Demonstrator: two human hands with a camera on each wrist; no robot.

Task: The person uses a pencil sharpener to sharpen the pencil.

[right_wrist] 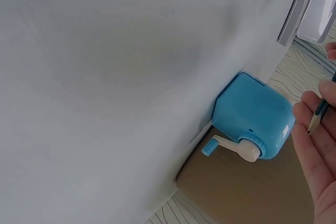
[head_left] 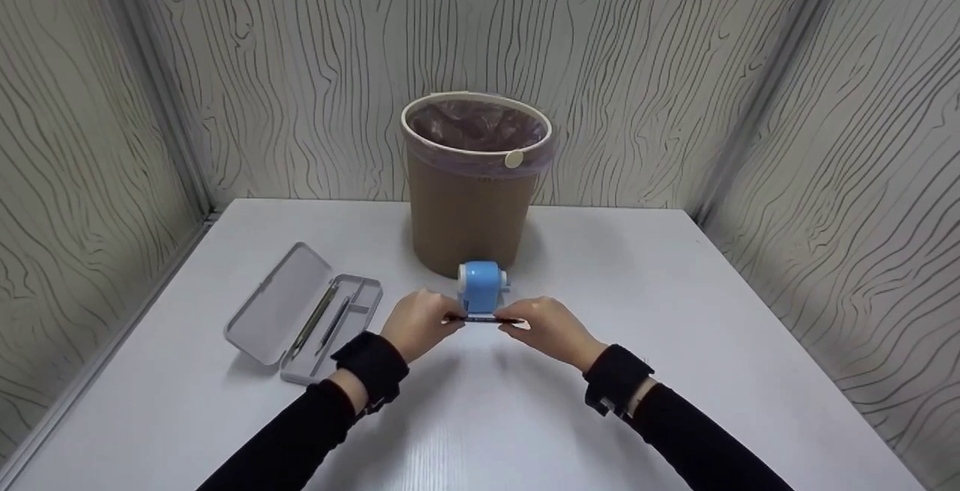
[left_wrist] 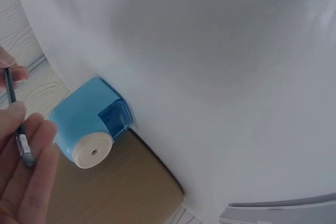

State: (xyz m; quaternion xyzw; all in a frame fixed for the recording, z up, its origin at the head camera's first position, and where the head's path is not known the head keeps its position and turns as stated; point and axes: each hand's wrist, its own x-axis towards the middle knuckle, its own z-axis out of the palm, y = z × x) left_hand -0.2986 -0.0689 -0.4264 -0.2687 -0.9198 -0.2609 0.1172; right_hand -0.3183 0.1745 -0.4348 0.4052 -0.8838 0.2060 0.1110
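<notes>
Both hands hold one dark pencil level between them, just in front of a blue pencil sharpener. My left hand pinches the eraser end; in the left wrist view the grey eraser and its metal band lie against the fingers. My right hand pinches the other end, where the right wrist view shows a sharpened wooden tip. The sharpener stands upright on the table, its white round front with a small hole facing left and its crank handle facing right.
A brown waste bin with a bag liner stands right behind the sharpener. To the left lies an opened grey pencil case, with two pencil-like items in its tray. Patterned wall panels enclose the white table.
</notes>
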